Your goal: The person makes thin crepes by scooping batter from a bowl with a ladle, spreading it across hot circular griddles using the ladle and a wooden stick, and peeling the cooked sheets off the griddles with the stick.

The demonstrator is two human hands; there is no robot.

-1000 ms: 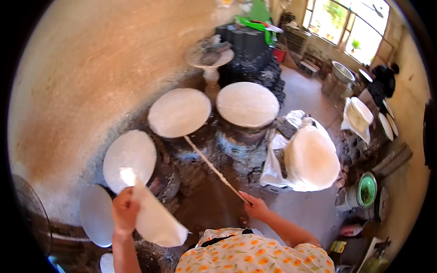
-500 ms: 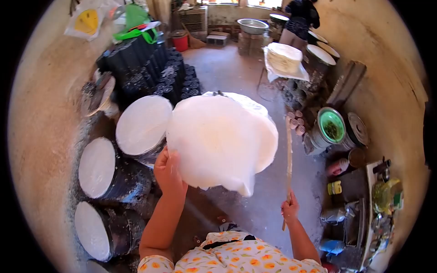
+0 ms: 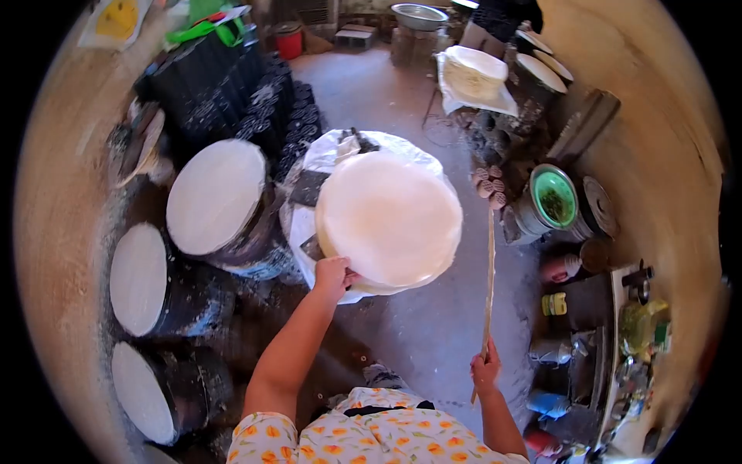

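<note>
Here's the left hand (image 3: 333, 277), right at the near left edge of the stack of round, pale sheets (image 3: 390, 216), fingers curled in narrow against the rim; whether they pinch the top sheet, I can't tell from here. Over on the other side, the right hand (image 3: 486, 371) is wrapped firmly around a long, thin stick (image 3: 490, 286), gripped near its lower end and pointing up and away from the body.

The stack itself sits in the middle, ahead of the person, its top sheet lying broad and fairly flat, with crumpled white plastic sheeting (image 3: 416, 148) spread out beneath. Just past the stick's far tip, a little cluster of brown, round lumps (image 3: 489, 188) on the floor!

Out to the left, three round, white-topped griddles in a row: the far one (image 3: 216, 197), the middle one (image 3: 139, 279) and the near one (image 3: 144, 393). Beyond them, dark cylinders (image 3: 201, 85) stand piled up. To the right, a green bowl (image 3: 554, 196) holds something leafy-looking, a yellow container (image 3: 554, 304) nearer.

And at the back, a second pale stack (image 3: 477, 66), a metal basin (image 3: 419, 17), a red bucket (image 3: 289, 42) and a person in dark clothing (image 3: 506, 19).
</note>
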